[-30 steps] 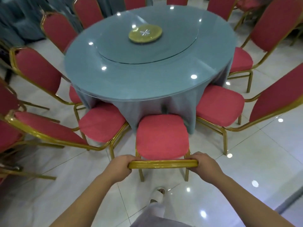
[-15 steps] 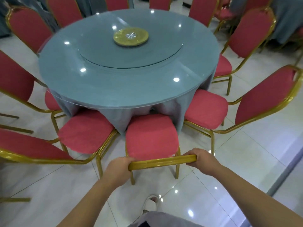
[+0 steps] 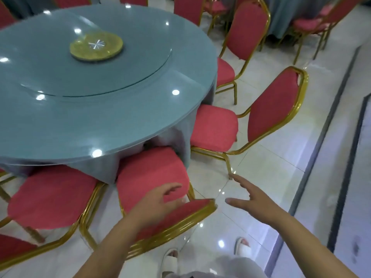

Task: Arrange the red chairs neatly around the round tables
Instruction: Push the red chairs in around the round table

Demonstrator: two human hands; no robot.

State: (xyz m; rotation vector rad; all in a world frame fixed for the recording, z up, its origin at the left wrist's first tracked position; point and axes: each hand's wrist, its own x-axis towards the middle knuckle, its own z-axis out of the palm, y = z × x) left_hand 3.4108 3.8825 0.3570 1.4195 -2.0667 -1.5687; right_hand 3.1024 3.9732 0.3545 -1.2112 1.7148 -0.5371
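A red chair with a gold frame stands right in front of me, its seat tucked under the round table draped in blue-grey cloth. My left hand hovers over the top of its backrest, fingers loosely spread, holding nothing. My right hand is off the chair, stretched out to the right over the floor with fingers straight. It points toward the red chair to the right, which stands angled at the table's edge.
Another red chair is tucked in on the left; more ring the table's far side. A gold disc sits on the glass turntable. A second table with chairs is at the back right. My slippered feet stand on glossy tiles.
Both hands have let go of the chair's backrest. The right hand has swung out to the right, and my view has turned right toward the neighbouring chair.
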